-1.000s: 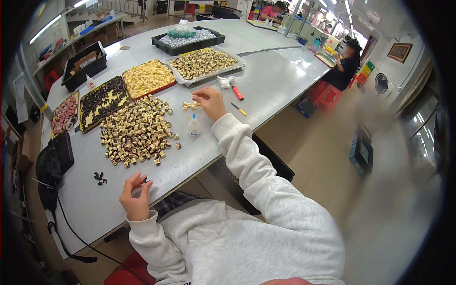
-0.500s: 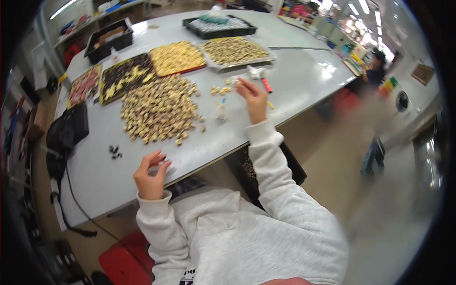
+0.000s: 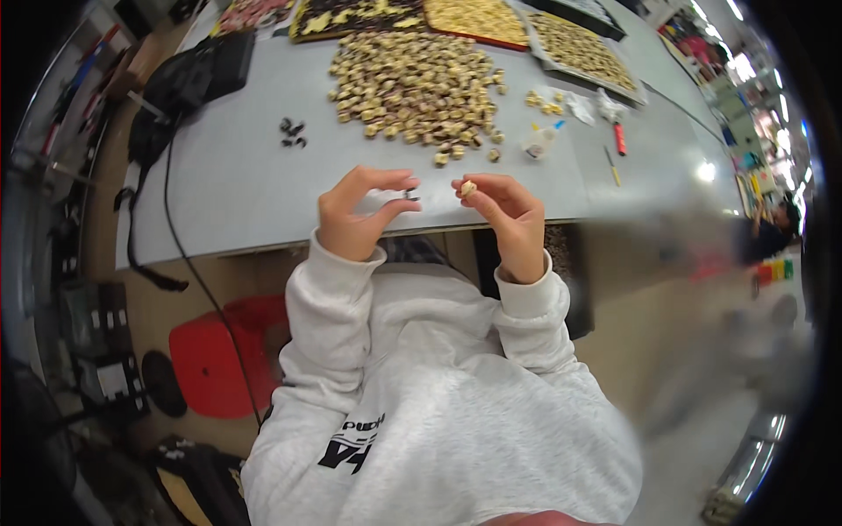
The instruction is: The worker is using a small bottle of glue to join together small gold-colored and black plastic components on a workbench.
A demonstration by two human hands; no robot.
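Observation:
Above the table's front edge, my left hand [image 3: 355, 215] pinches a small black piece [image 3: 410, 195] between thumb and fingertips. Facing it, close by but apart, my right hand [image 3: 517, 223] grips a small cream-coloured rounded piece [image 3: 468, 188] at its fingertips. A heap of small cream-and-dark pieces [image 3: 412, 88] spreads over the table just beyond both hands. To the left of the heap lie several loose black bits [image 3: 293, 133]. Right of it stands a small clear bottle [image 3: 537, 144] with a blue tip, and beyond that sits a little group of yellowish pieces [image 3: 545, 103].
Trays of pieces line the far side, including a red-rimmed one [image 3: 478, 19] and a pale one [image 3: 586, 54]. A black bag [image 3: 206, 66] with a cable occupies the left. Crumpled white tissue [image 3: 579, 107], a red tube [image 3: 620, 138] and a yellow stick [image 3: 612, 167] lie rightward.
My right hand has come back from the table's right side toward my left hand, bringing the cream piece. The left hand has risen beside it. The view has tilted down and turned.

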